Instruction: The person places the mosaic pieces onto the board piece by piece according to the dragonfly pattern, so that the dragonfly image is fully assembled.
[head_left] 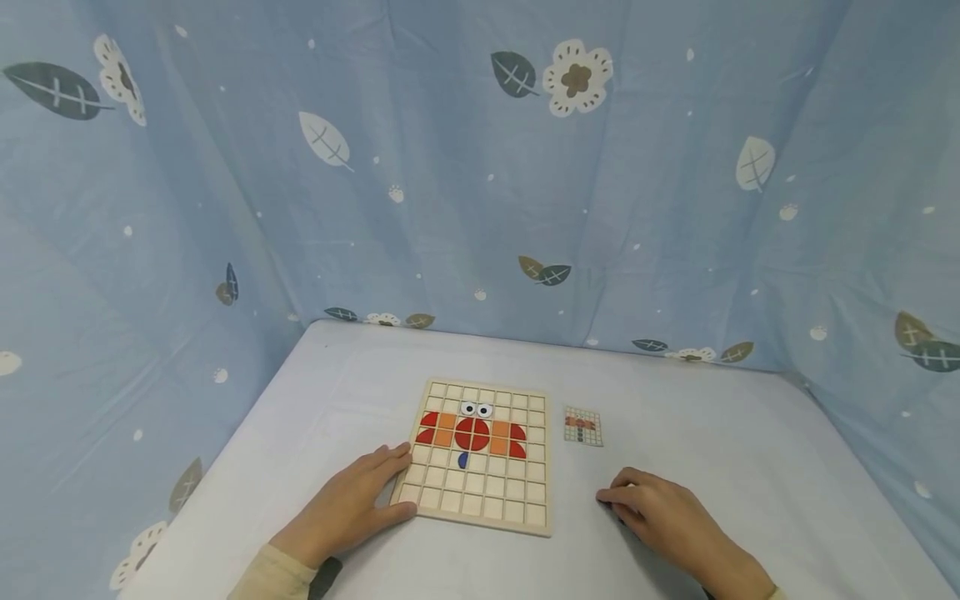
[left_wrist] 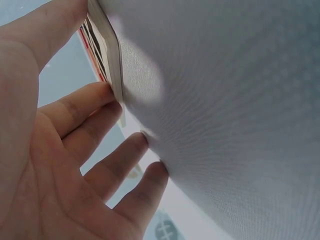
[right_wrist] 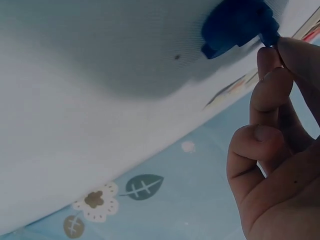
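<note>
The wooden grid board [head_left: 472,505] lies on the table with a crab-like pattern of tiles: red quarter-rounds [head_left: 472,434], orange squares [head_left: 500,438], two eye tiles [head_left: 476,410] and one blue rounded tile [head_left: 462,460]. My left hand [head_left: 352,504] rests at its near left corner, straight fingers along the left edge and thumb by the front edge. Right of the board, my right hand [head_left: 663,517] stays low over the table. Thumb and index finger there pinch a blue rounded piece [right_wrist: 237,27], mostly hidden in the head view.
A small pattern card [head_left: 583,427] with a printed grid picture lies right of the board. White cloth [head_left: 750,450] covers the table. Blue patterned curtains [head_left: 450,208] hang behind it and on both sides.
</note>
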